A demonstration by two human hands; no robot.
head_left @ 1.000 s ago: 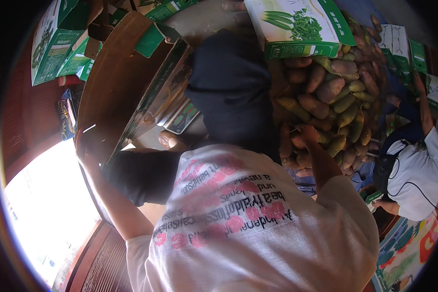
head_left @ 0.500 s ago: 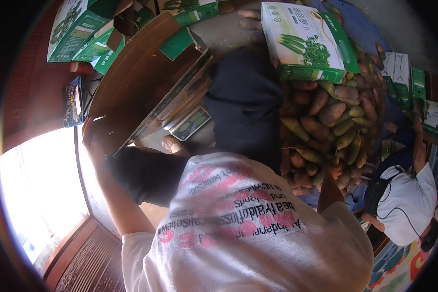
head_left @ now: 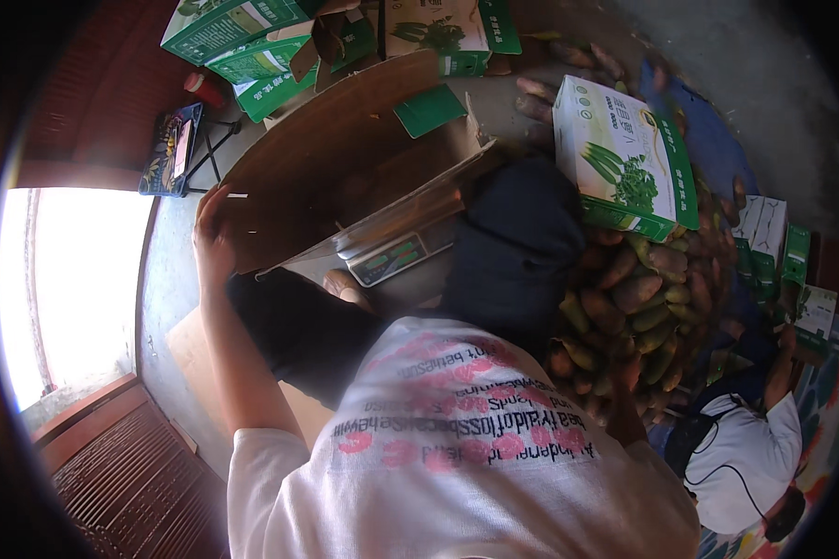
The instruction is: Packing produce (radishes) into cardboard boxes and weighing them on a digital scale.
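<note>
My left hand (head_left: 214,233) is closed over the left edge of a large open cardboard box (head_left: 298,177), whose brown inside faces up. The box is tilted and stands over a digital scale (head_left: 392,263) with a small green-lit display. On the other side, my right hand (head_left: 626,373) reaches down to a big pile of long radishes (head_left: 638,293), green and reddish-brown. Shadow and the radishes obscure its fingers, so I cannot make out its grip. Between my arms, my dark-trousered knees flank the scale.
A white and green carton (head_left: 615,154) rests on the pile's far side. More green cartons (head_left: 438,33) stand at the back left, near a red container (head_left: 205,90) and a small folding stool (head_left: 170,154). At right, a person in a white shirt (head_left: 745,456) bends beside other cartons (head_left: 764,233).
The view has swung, so most things sit farther right. My left hand still holds the box edge, and more of the box's inside shows. My right hand stays at the pile.
</note>
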